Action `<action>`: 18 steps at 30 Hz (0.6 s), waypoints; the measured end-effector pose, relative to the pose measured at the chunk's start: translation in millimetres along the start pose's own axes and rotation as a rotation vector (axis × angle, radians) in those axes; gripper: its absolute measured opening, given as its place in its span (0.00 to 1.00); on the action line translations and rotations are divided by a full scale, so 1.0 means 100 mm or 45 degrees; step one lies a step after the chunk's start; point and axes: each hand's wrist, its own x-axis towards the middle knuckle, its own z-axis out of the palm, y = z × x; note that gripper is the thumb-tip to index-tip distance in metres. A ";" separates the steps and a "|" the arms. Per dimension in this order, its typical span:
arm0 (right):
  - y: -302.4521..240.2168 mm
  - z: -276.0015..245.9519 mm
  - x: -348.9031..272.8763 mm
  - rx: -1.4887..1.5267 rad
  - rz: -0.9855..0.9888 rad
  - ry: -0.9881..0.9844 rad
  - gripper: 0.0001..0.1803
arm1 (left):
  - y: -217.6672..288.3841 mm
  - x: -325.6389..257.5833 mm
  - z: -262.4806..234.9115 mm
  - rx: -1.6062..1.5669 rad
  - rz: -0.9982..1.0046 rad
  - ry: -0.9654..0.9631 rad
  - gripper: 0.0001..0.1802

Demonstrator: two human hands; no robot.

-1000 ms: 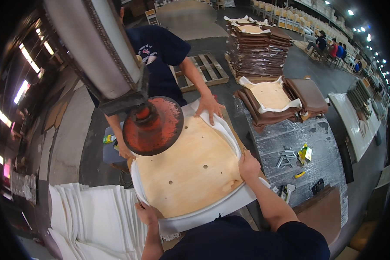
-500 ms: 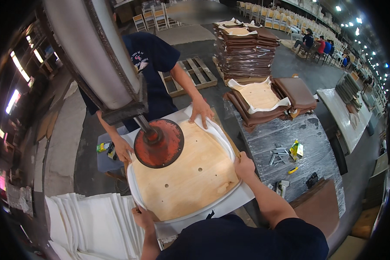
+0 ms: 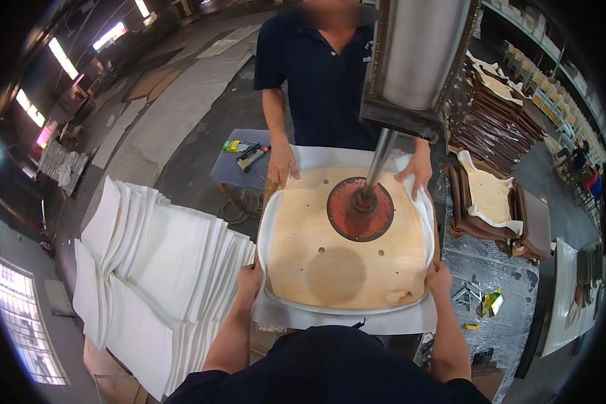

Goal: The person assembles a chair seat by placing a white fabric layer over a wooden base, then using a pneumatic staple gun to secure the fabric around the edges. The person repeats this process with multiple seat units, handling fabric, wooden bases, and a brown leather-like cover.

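A plywood seat board with small holes lies on white foam and fabric on the work stand. My left hand grips its near left edge and my right hand grips its near right edge. A red round press disc on a metal rod rests on the board's far half. A person in a dark shirt stands opposite, a hand on the far left corner and a hand on the far right corner.
A pile of white fabric sheets lies to my left. Tools rest on a grey stand at the back left. Finished brown seats and tall stacks stand right. Small tools lie on the foil-covered table.
My view has swung so the board sits centred and square before me. The red press disc has come down onto the board. Both my hands stay on the near edge.
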 end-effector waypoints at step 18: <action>0.08 -0.13 -0.03 -0.147 -0.055 0.023 0.23 | 0.35 -0.40 0.37 0.413 0.417 0.358 0.25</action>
